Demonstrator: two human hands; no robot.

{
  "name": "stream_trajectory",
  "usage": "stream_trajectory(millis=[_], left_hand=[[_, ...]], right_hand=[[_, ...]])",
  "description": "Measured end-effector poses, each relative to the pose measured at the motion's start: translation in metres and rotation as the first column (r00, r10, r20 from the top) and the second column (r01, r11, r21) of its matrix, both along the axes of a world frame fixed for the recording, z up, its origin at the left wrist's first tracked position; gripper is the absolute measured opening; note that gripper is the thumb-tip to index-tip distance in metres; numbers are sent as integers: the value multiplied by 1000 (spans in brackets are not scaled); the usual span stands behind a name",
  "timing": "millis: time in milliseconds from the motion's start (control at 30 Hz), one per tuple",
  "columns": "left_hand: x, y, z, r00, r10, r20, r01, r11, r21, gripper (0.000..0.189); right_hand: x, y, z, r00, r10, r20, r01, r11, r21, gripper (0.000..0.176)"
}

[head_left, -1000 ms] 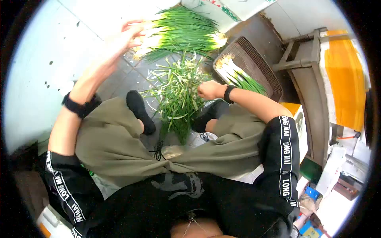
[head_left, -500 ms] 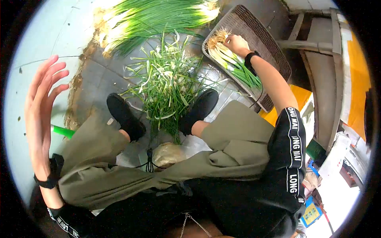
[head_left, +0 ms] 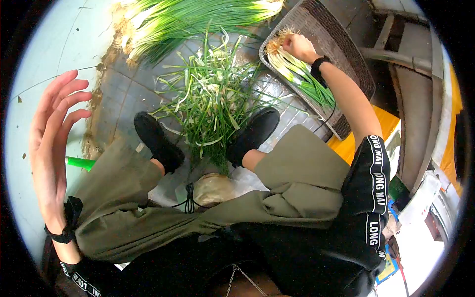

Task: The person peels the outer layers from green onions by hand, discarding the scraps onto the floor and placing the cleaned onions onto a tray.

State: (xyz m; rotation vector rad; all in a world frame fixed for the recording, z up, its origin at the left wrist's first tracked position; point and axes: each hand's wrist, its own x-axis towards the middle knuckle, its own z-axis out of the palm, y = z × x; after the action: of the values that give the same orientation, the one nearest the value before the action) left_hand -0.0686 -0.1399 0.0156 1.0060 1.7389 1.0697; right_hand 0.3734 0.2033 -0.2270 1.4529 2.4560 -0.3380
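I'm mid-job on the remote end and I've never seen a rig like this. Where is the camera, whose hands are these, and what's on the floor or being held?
There is no robot here: these are a person's own bare hands. The one camera sits on their head, looking forward and down, so every picture shares that viewpoint.

On the tiled floor, a loose heap of green leaves and trimmings lies in front of and between two black shoes. Beyond it is a large spread of green onions. To the right, a brown woven basket holds a smaller bunch.

The left hand is raised, open and empty. The right hand is at the bunch's root end, fingers curled; whether it grips is hidden.
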Motion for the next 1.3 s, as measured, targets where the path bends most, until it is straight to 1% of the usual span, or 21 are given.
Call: stream_trajectory(millis=[33, 100, 133, 167, 233, 267, 300, 367, 400, 500, 533, 567, 633, 700, 767, 867, 1000, 1067, 1200, 1267, 1300], left_hand=[[1, 1, 1, 1000, 1, -3, -1, 1000, -7, 44], [2, 2, 2, 1000, -17, -22, 17, 1000, -11, 43], [2, 2, 3, 1000, -21, -21, 21, 1000, -14, 43], [-7, -8, 0, 1000, -27, 15, 27, 1000, 4, 43], [-9, -4, 3, 999, -26, 29, 26, 1000, -5, 43], [-9, -3, 4, 999, -28, 30, 28, 1000, -8, 42], [-9, -3, 4, 999, -30, 34, 30, 1000, -10, 42], [-9, -4, 6, 999, -31, 20, 31, 999, -10, 41], [-10, -4, 5, 999, -42, 7, 42, 999, -4, 41], [-13, -9, 0, 999, -39, 30, 39, 999, 6, 41], [-13, -11, -1, 999, -37, 32, 37, 999, 5, 41], [-12, -12, -1, 999, -38, 29, 38, 999, 2, 40], [-11, -11, 0, 999, -43, 28, 43, 999, -5, 40], [-11, -11, 1, 999, -35, 25, 35, 999, -16, 40], [-8, -12, 4, 999, -38, 21, 39, 999, -8, 40], [-9, -11, 4, 998, -57, 22, 57, 998, -5, 38], [-10, -11, 5, 997, -73, 29, 73, 997, -11, 35], [-12, -9, 5, 995, -94, 16, 94, 995, -24, 37], [-11, -11, 5, 995, -99, 23, 99, 995, -21, 38], [-11, -10, 7, 994, -108, 17, 108, 994, -21, 39], [-11, -8, 7, 993, -115, 11, 115, 993, -20, 39]], right_hand=[[0, 10, -9, 1000, 1, -3, -1, 1000, -7, 22], [0, 20, -18, 994, -17, -107, 10, 997, -71, 23], [-1, 19, -16, 977, -108, -182, 83, 987, -140, 24], [-2, 10, -5, 979, -115, -166, 97, 989, -113, 24], [-2, 15, -19, 977, -160, -142, 127, 968, -218, 29], [-5, 22, -26, 994, -109, -18, 101, 959, -266, 30], [-8, 21, -26, 994, -107, -21, 97, 958, -269, 30], [-14, 18, -26, 996, -56, 65, 67, 979, -192, 28], [-11, 19, -22, 998, 65, -18, -67, 988, -136, 29], [-7, 20, -8, 992, 111, -64, -118, 986, -116, 31], [-7, 13, 1, 986, 110, -126, -122, 988, -95, 33], [-6, 11, -1, 986, 108, -125, -121, 988, -95, 33], [-3, 9, -2, 991, 99, -93, -111, 984, -137, 33], [-2, 7, -3, 992, 114, -47, -119, 984, -134, 35], [-3, 1, -3, 996, 77, -37, -77, 997, 6, 38], [-3, 2, -8, 998, 59, -33, -57, 997, 60, 39], [-7, 2, -3, 999, 49, -3, -49, 998, 32, 36], [-8, 2, -2, 999, 45, 5, -45, 998, -46, 32], [-15, -1, 0, 999, 37, 10, -37, 999, -27, 31], [-19, -1, -2, 995, 79, 65, -82, 996, 43, 31], [-24, -3, 0, 995, 79, 65, -81, 996, 41, 31]])
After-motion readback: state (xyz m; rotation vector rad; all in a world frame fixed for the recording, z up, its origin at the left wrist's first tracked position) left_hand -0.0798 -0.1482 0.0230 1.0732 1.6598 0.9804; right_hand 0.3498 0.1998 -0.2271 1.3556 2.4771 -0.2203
